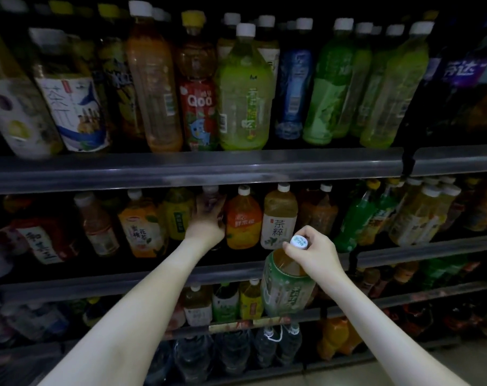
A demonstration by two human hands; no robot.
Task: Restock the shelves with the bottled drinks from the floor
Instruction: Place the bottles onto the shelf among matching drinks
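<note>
My right hand (pixel 317 253) grips the white cap of a green-labelled tea bottle (pixel 286 288) and holds it upright in front of the second shelf's rail (pixel 236 270). My left hand (pixel 207 218) reaches into that second shelf and wraps around a dark bottle (pixel 210 195) with a pale cap, between a yellow-green bottle (pixel 178 213) and an orange juice bottle (pixel 242 218). A beige tea bottle (pixel 278 218) stands just behind the held bottle.
The top shelf (pixel 194 165) carries a row of tall green, orange and blue bottles. Lower shelves hold small tea bottles (pixel 225 303) and large water bottles (pixel 234 355). Pale floor (pixel 348 371) shows at the bottom right.
</note>
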